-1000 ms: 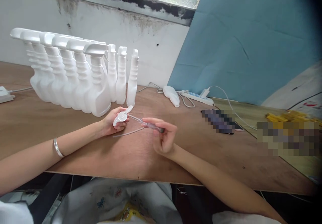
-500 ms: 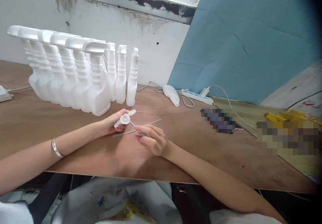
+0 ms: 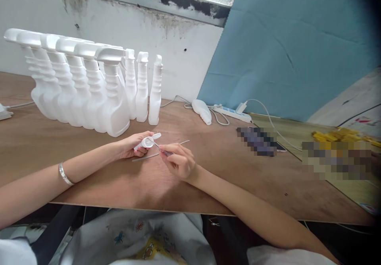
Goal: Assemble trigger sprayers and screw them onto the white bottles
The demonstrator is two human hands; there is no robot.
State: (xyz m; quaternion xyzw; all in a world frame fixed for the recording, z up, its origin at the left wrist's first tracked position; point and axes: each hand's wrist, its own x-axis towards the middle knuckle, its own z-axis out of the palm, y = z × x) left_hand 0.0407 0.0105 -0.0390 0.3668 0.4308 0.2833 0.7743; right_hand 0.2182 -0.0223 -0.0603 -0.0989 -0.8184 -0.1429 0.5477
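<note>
My left hand [image 3: 138,145] is closed around a small white plastic spray head [image 3: 147,142], its round opening turned toward me and a white flap sticking out at the top right. In the fingers of my right hand [image 3: 177,161] is a slim metal hand tool [image 3: 156,146] of a kind I cannot make out. Its thin tip reaches to the opening of the spray head. A thin pale tube [image 3: 145,158] runs slantwise below the spray head and passes behind my right fingers. Whether it joins the spray head cannot be seen.
White spray bottles [image 3: 117,110] stand in a tight row at the back left, several of them. Another white bottle [image 3: 202,111] lies by a power strip [image 3: 233,113] with cables. On the right are a blurred-out dark thing [image 3: 257,141] and yellow items [image 3: 339,136].
The view has shifted slightly. My right hand has moved up a little and the tool has tilted, its tip still at the spray head's opening. My left hand keeps its grip.
</note>
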